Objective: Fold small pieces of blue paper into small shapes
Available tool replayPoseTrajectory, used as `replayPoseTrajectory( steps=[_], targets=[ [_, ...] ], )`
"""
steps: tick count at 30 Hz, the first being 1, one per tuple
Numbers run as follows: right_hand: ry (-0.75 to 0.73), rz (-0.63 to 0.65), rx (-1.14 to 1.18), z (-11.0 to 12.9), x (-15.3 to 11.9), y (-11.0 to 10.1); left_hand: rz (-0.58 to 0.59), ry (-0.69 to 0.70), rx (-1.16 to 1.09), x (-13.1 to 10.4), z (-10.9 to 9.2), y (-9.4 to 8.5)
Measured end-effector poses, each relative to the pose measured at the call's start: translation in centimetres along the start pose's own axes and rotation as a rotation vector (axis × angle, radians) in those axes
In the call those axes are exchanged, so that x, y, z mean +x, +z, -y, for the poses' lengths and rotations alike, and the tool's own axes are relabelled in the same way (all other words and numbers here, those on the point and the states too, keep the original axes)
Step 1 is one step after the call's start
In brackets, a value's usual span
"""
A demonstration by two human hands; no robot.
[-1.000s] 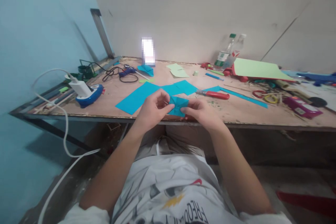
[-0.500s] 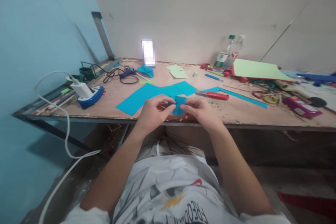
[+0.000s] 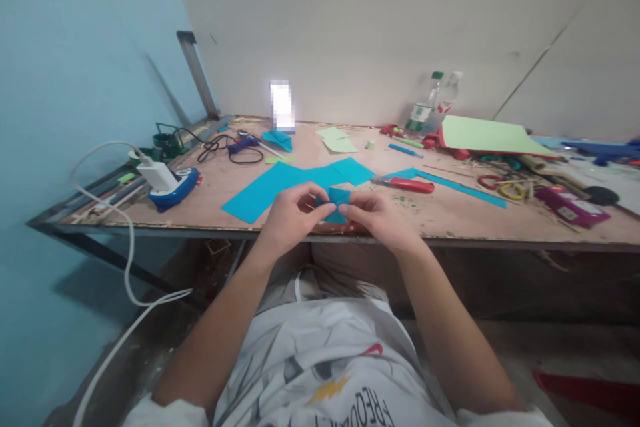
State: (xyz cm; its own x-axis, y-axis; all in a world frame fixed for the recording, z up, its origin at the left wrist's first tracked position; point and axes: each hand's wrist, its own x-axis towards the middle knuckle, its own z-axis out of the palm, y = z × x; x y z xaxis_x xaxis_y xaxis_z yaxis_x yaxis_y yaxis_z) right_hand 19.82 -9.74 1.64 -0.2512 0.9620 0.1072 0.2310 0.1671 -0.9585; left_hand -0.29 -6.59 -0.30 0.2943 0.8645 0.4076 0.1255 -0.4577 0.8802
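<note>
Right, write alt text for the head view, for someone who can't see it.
A person's bare left hand and right hand hold a small folded blue paper piece near the front edge of a cluttered wood-topped table. Behind it lie flat blue paper sheets and a red-handled cutter.

I see a small folded piece point(image 3: 340, 195) of dull, creased paper; the big blue sheet point(image 3: 263, 190) is smooth, dull paper too; the red knife handle point(image 3: 411, 185) looks like shiny plastic; the green-capped bottle point(image 3: 433, 95) looks like clear, glossy plastic; the table top point(image 3: 475, 220) looks like dull, rough-edged wood; the post point(image 3: 199, 77) looks like metal; the shirt point(image 3: 280, 330) is wrinkly cloth.
</note>
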Motion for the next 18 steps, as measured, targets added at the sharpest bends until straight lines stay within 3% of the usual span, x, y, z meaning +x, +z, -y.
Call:
replayPoseTrajectory(
  steps=[10, 18],
  targets=[
    [-0.045, 0.073, -0.039, 0.0, -0.1, -0.05, -0.053, -0.018, -0.061, 0.06, 0.12, 0.15],
    [-0.065, 0.06, -0.05, -0.03, 0.02, 0.26, 0.038, -0.047, -0.211, -0.19, -0.72, 0.04]
  ],
)
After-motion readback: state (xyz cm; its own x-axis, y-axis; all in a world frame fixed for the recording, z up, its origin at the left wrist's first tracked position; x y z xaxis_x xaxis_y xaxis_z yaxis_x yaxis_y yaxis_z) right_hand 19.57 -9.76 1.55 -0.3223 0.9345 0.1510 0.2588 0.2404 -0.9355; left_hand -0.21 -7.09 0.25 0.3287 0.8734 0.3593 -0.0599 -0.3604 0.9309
